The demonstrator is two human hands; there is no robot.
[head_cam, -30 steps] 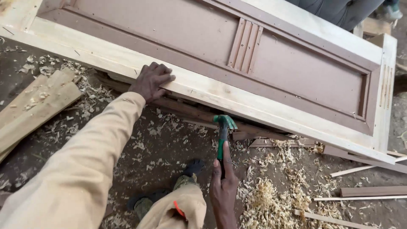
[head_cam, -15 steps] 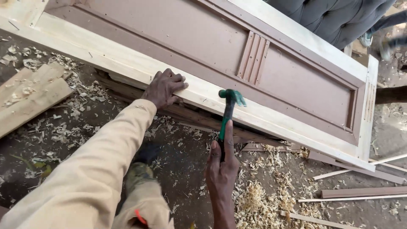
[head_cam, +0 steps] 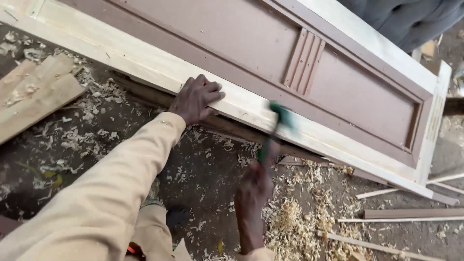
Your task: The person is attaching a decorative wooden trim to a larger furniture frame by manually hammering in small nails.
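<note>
On a workshop floor strewn with pale wood shavings [head_cam: 290, 227], we press our left hand [head_cam: 195, 98], fingers spread and flat, onto the light unpainted timber rail of a long door frame with brown recessed panels [head_cam: 159, 65]. Our right hand [head_cam: 253, 193] is clenched round the handle of a green-headed hammer [head_cam: 278, 121], which blurs just beside the rail's lower edge, a little to the right of the bracing hand. In our judgement, the blow lands well only if the left palm holds the frame steady and stays apart from the hammer's path, with the head meeting the wood squarely. A rough offcut plank [head_cam: 34, 96] lies at left; thin wooden strips [head_cam: 411, 215] rest at right. We see no containers anywhere here.
</note>
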